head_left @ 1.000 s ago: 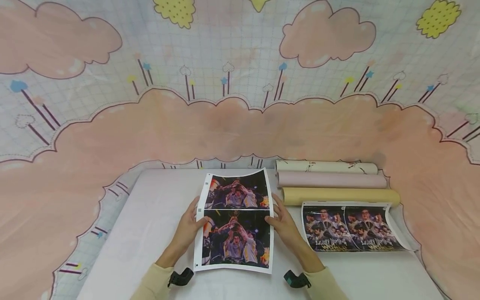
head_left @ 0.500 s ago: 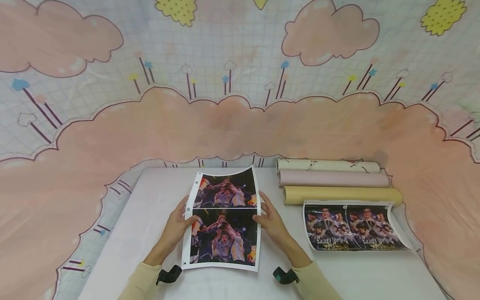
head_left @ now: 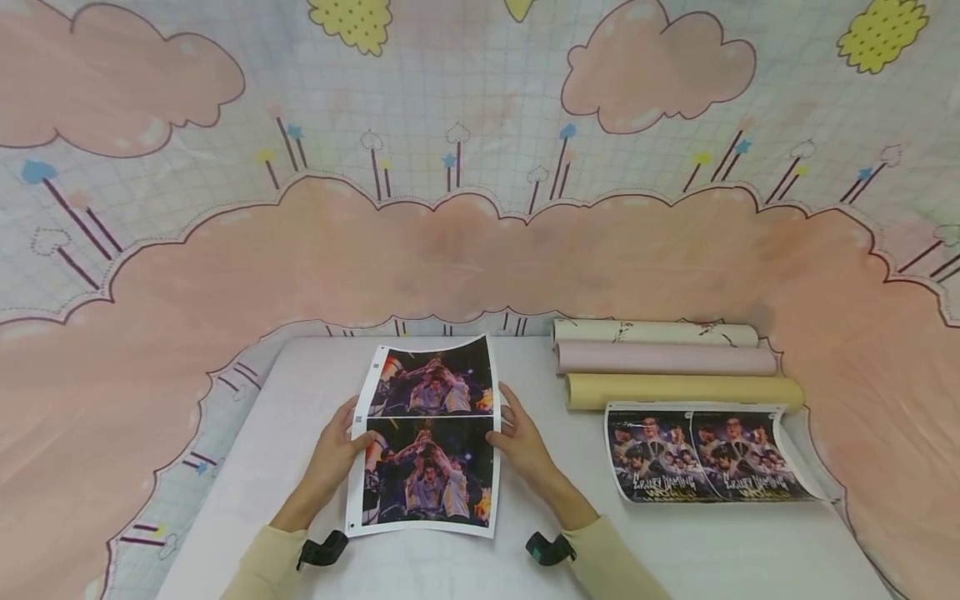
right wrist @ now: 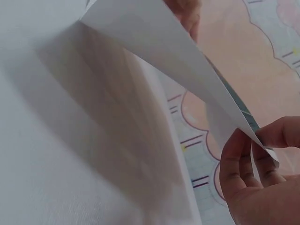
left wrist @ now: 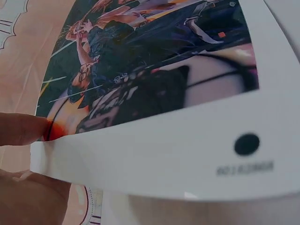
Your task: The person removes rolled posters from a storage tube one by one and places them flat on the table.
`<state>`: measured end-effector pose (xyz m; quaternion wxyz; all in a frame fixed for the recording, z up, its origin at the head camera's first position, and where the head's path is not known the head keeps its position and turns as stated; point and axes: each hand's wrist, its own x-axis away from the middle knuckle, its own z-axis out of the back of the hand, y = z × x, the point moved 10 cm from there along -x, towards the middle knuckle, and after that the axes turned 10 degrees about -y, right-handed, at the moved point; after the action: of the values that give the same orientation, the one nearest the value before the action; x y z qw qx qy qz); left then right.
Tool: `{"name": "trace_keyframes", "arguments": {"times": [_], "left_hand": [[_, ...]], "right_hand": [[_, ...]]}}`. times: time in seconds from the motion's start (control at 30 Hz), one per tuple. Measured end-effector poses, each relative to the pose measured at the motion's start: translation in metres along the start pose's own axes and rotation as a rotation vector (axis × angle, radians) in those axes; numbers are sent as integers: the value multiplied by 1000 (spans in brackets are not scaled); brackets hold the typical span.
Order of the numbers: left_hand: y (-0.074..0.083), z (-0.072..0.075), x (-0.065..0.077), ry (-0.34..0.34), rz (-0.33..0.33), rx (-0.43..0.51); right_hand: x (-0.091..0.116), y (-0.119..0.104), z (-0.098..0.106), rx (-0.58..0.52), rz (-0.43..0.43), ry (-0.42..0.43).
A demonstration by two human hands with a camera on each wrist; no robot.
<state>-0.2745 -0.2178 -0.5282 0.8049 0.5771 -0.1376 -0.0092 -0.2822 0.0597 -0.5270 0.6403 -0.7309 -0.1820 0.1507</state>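
Watching through the head view, with 12 o'clock pointing away from the person, I find the printed sheet (head_left: 427, 479) between the two hands. Its long axis runs from 6 o'clock to just past 12, leaning slightly toward 1. From the left hand (head_left: 335, 440) it lies toward 3 o'clock; from the right hand (head_left: 522, 440), toward 9. Each hand is on a long edge, roughly halfway up, so I count neither as nearer.

On the left, I see the thumb over the printed face and other fingers behind, pinching the margin. On the right, the wrist view gives me a side look: thumb on one face, curled fingers (right wrist: 230, 164) on the other, with the paper's edge squeezed between them. The gap in either grip is just the paper.

The sheet is raised and bowed above the white bench (head_left: 600, 558), its shadow falling beneath; I can't tell whether its 6 o'clock edge touches down anywhere.

From the right hand, the second print (head_left: 701, 458) rests near 3 o'clock, one end curling up. Toward 2 o'clock lie the yellow roll (head_left: 684, 392), pink roll (head_left: 667, 359) and cream roll (head_left: 654, 334), their long axes about 9 to 3.
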Motion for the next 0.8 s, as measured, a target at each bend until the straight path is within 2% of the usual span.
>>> {"name": "trace_keyframes", "arguments": {"times": [0.33, 0.53, 0.8], "left_hand": [[-18, 23, -1, -66, 32, -59], [-29, 38, -3, -104, 70, -104], [-32, 61, -8, -104, 88, -214]], "right_hand": [[-21, 9, -19, 75, 3, -10], [-32, 20, -31, 118, -26, 4], [-45, 27, -45, 165, -41, -27]]}}
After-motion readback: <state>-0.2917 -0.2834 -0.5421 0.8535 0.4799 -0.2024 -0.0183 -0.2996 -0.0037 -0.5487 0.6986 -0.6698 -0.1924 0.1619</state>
